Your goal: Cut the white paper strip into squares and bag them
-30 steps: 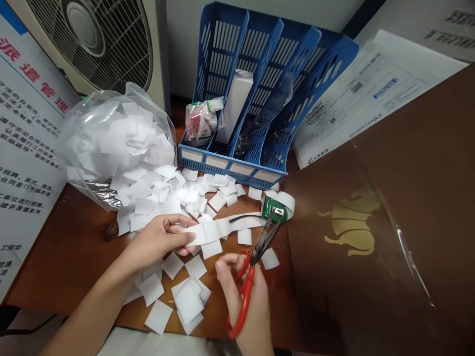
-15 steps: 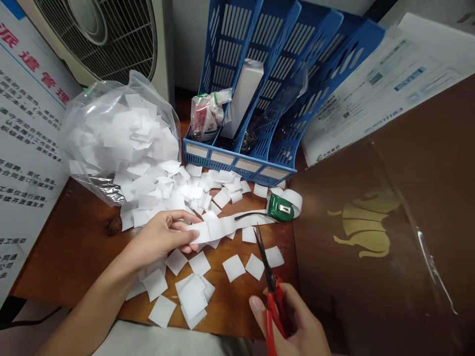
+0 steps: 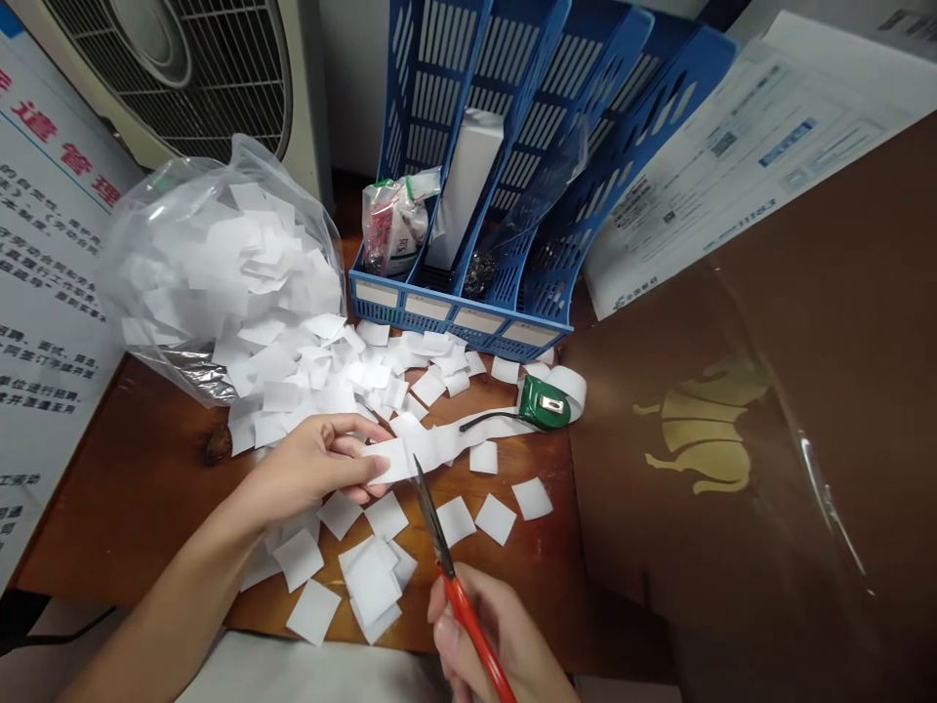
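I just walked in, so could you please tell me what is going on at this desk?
A person is cutting a white strip into squares. The left hand pinches the strip's end, and the right hand holds red scissors with the blades at the strip. Cut squares lie over the desk beside a full bag.

The bottom edge cuts off the right hand and the red handles of the scissors. The fan runs off the top. Words on the poster and the paper sheet are too small to read. What fills the little bag is unclear.
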